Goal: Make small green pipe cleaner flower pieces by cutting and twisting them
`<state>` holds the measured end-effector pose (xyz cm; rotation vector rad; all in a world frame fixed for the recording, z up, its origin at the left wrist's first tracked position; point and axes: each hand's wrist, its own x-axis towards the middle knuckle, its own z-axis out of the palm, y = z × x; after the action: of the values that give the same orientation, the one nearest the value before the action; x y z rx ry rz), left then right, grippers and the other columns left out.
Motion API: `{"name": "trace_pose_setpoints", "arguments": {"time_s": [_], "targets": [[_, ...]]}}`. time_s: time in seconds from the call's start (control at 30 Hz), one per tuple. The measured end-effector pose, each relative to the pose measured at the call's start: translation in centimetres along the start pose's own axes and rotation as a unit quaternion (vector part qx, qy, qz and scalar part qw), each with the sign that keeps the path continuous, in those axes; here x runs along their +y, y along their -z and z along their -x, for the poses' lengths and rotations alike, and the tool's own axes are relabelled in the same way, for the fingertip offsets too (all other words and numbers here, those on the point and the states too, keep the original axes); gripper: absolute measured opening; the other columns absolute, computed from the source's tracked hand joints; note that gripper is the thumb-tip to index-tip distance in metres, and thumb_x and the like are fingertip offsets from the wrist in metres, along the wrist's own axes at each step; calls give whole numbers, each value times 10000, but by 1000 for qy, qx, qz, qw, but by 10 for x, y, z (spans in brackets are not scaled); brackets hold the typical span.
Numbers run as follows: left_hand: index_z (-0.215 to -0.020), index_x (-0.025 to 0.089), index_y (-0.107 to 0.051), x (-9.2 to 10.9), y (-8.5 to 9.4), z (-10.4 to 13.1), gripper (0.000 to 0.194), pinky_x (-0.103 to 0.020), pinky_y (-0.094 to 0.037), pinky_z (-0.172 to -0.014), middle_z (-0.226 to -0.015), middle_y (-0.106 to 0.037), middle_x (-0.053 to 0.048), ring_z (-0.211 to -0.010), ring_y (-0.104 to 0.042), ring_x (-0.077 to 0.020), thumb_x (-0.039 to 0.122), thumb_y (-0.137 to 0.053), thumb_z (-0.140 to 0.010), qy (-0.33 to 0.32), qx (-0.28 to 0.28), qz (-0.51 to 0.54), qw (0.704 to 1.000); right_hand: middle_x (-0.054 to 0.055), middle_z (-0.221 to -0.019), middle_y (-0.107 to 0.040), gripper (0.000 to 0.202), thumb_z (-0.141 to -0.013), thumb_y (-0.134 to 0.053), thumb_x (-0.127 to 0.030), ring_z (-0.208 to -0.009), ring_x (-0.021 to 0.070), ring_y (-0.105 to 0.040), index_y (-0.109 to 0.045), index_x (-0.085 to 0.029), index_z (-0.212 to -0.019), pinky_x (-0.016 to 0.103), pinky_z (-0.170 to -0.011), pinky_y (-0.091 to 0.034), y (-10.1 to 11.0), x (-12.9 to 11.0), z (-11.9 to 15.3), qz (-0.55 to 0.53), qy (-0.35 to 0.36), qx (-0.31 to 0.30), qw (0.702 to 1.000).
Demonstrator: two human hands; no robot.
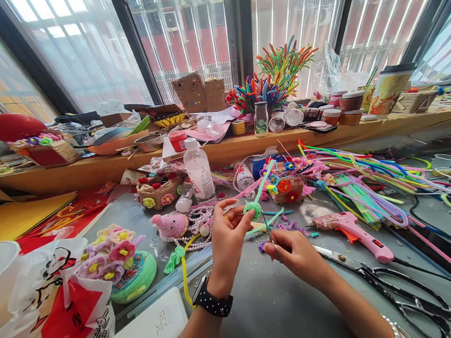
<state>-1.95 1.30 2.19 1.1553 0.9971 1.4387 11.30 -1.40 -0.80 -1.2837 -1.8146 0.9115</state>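
Near the middle of the head view, my left hand pinches a small green pipe-cleaner piece between thumb and fingers. A pale green stem rises from that piece, up and to the right. My right hand is closed round the handles of a small pair of scissors, whose blades point up and touch or nearly touch the green piece. Whether the blades are apart cannot be made out. Purple clippings lie behind my right hand.
A pink glue gun and large scissors lie at right, beside many pipe cleaners. At left are a white box, a plastic bag and a flower cushion. A bottle stands behind my left hand.
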Motion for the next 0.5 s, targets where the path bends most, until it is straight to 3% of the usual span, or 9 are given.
{"name": "trace_pose_setpoints", "arguments": {"time_s": [0.5], "targets": [[-910, 192, -408, -1, 1, 0, 325, -189, -455, -577, -774, -594, 8, -698, -573, -97, 226, -618, -665, -3, 22, 13, 1000, -49, -441, -359, 416, -720, -451, -521, -444, 89, -313, -348, -191, -488, 211, -434, -249, -2, 3, -1, -8, -2, 47, 999]]}}
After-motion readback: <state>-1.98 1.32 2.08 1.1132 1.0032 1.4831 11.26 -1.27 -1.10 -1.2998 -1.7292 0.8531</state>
